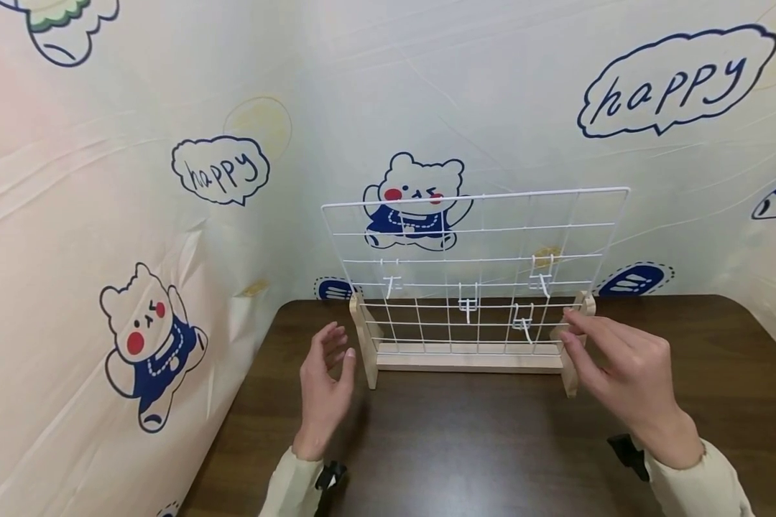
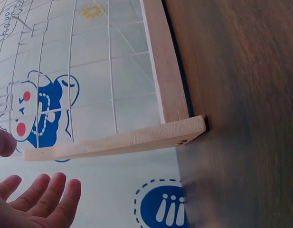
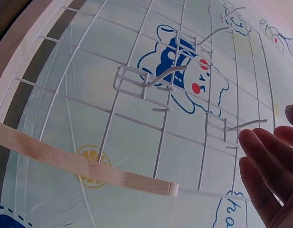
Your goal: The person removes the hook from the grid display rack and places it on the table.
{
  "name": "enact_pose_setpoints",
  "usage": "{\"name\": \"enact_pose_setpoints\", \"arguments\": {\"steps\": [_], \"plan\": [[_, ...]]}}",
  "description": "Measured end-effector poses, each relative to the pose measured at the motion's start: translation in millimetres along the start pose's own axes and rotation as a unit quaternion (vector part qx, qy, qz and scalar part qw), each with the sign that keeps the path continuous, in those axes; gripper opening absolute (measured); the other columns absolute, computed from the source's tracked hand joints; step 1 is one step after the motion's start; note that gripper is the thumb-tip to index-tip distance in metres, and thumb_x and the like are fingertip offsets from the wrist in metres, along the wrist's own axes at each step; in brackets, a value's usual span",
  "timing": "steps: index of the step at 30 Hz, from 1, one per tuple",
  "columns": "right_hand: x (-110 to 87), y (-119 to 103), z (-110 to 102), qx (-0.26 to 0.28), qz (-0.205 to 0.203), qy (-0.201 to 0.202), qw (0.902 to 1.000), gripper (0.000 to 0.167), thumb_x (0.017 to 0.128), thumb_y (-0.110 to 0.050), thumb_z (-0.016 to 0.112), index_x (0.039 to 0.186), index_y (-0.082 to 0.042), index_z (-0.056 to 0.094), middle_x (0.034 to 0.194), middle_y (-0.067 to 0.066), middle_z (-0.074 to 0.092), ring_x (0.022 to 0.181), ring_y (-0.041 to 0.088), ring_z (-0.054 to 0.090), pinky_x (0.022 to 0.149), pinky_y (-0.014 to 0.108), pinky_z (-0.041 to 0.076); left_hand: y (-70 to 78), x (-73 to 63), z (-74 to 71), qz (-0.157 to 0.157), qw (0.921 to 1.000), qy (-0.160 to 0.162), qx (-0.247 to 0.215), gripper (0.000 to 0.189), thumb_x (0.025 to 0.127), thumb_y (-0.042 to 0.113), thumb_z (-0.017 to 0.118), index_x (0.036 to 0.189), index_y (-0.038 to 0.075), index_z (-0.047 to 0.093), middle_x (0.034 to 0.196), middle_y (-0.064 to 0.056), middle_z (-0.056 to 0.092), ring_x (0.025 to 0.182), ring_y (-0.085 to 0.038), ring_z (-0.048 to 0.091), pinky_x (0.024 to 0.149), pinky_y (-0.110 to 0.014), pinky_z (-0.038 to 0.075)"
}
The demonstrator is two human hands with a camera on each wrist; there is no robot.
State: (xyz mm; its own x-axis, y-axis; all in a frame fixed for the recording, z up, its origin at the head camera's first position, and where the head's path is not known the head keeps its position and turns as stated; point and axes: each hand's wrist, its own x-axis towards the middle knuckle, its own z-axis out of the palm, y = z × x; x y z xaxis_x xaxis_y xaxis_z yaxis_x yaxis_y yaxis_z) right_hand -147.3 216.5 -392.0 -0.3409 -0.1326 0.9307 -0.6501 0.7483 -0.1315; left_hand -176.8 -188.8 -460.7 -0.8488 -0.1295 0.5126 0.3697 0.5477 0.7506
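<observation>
Printed sheeting [image 1: 310, 86] is spread behind a dark table [image 1: 465, 445] in the head view, where a white wire grid [image 1: 445, 285], hung with four hooks [image 1: 468, 305], is held by a wooden stand [image 1: 468, 363]. The left hand [image 1: 325, 395] and right hand [image 1: 630, 373] are held apart at its ends, fingers loosely bent, nothing gripped. From the left wrist, an end piece [image 2: 122, 140] is shown near the fingers [image 2: 49, 192]. From the right wrist, fingertips [image 3: 247, 138] are shown close to one hook.

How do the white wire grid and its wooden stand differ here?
The grid is white wire, the stand pale wood. The grid is open mesh; the stand, solid pieces. The grid rises above the stand, which rests on the table. Both are light-coloured.
</observation>
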Motion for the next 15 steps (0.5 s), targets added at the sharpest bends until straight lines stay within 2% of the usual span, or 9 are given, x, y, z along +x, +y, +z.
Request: {"name": "enact_pose_setpoints", "arguments": {"steps": [9,15], "plan": [[7.0,-1.8,3.4,0.004,-0.003,0.009,1.0000,0.052,0.106,-0.043,0.057,0.097,0.003,0.079,0.075,0.012,0.077,0.055,0.024,0.065,0.054,0.028,0.050,-0.7,3.9,2.4,0.001,1.0000,-0.001,0.008,0.049,0.098,0.006,0.069,0.143,0.010,0.052,0.137,-0.012,0.067,0.121,-0.031,0.070,0.095,-0.051,0.061],[7.7,-0.2,3.0,0.002,0.002,0.005,1.0000,0.054,0.106,-0.044,0.056,0.097,0.003,0.079,0.076,0.013,0.077,0.054,0.024,0.065,0.053,0.026,0.050,1.3,7.7,4.5,0.019,0.9998,0.006,0.005,0.049,0.097,0.005,0.069,0.144,0.008,0.052,0.137,-0.016,0.067,0.121,-0.033,0.070,0.093,-0.053,0.061]]}}
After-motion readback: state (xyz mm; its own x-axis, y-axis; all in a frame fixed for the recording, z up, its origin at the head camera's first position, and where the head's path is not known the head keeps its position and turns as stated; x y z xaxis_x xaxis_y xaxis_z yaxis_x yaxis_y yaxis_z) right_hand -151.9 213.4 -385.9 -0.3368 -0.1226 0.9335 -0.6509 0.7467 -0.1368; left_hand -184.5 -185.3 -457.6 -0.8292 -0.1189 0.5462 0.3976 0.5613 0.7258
